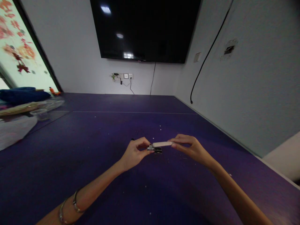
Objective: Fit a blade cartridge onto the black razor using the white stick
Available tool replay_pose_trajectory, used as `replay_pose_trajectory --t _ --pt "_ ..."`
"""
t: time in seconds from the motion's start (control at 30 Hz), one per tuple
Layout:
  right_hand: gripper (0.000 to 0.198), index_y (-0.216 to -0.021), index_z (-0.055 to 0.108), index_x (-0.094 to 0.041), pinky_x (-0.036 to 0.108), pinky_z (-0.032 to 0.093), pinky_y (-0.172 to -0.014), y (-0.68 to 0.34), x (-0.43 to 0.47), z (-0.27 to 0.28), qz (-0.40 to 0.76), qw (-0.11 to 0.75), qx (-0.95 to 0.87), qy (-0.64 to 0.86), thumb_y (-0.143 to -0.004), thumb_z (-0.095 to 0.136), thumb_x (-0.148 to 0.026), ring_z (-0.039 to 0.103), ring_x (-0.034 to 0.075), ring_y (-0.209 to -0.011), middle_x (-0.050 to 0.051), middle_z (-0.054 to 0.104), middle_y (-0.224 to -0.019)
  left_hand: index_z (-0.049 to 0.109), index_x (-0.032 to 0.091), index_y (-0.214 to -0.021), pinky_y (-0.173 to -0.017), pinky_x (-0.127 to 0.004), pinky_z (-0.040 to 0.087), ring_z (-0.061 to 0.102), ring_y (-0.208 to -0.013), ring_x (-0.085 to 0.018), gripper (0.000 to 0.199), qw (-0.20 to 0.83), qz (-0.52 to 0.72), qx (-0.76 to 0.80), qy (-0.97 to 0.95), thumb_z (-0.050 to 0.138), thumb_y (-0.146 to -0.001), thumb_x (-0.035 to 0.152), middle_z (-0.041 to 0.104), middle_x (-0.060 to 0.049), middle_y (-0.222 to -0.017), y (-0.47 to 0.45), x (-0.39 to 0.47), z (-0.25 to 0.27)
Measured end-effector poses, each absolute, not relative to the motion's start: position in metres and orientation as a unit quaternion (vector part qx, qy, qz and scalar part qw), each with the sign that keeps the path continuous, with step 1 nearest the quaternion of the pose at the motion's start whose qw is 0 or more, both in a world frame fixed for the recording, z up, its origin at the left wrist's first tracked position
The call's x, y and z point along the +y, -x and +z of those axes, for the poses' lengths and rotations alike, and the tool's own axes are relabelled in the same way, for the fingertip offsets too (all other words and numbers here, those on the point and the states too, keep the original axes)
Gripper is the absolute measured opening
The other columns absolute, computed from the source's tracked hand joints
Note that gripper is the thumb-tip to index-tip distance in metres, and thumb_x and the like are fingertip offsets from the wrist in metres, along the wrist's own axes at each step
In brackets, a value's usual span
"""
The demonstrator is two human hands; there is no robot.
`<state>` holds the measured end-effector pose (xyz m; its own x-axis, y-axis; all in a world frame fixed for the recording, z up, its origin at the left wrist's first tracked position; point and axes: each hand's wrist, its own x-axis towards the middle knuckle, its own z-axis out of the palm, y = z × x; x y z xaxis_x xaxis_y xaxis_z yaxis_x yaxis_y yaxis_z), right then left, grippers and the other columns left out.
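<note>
My left hand pinches a small dark-and-silver piece between thumb and fingers, above the purple surface. Its exact kind is too small to make out. From the other side, my right hand grips one end of a thin, flat white piece with a rounded tip. The white piece lies nearly level, its far end over the dark-and-silver piece and close to my left fingertips. Whether the two pieces touch I cannot tell. Something small and black shows just behind my left hand.
The purple surface spreads to the walls, with small white specks on it. At the left lie blue cloth and a plastic bag. A large screen hangs ahead; a black cable runs down the right wall.
</note>
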<state>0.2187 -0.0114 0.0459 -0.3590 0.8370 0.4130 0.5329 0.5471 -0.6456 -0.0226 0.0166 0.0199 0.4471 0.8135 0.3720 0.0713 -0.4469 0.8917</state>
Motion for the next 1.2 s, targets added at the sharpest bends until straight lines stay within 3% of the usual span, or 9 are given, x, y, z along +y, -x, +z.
replay_pose_trajectory --t 0.93,1.2 --pt "0.025 -0.095 0.071 -0.022 0.029 0.045 -0.070 -0.2202 -0.0083 0.0430 0.256 0.384 -0.786 0.411 -0.080 0.061 -0.037 0.059 0.017 -0.078 0.006 0.066 -0.083 0.059 0.015 -0.070 -0.064 -0.024 0.047 0.057 -0.063 -0.010 0.012 0.447 0.440 0.311 -0.714 0.070 -0.068 0.020 0.061 0.002 -0.066 0.0208 0.0190 0.0136" --pt "0.026 -0.094 0.072 -0.021 0.029 0.045 -0.067 -0.2207 -0.0070 0.0411 0.251 0.388 -0.789 0.404 -0.079 0.061 -0.039 0.058 0.016 -0.074 0.006 0.065 -0.081 0.059 0.015 -0.072 -0.068 -0.027 0.049 0.061 -0.069 -0.013 0.012 0.449 0.427 0.309 -0.721 0.069 -0.069 0.022 0.066 -0.001 -0.072 0.0208 0.0153 0.0133"
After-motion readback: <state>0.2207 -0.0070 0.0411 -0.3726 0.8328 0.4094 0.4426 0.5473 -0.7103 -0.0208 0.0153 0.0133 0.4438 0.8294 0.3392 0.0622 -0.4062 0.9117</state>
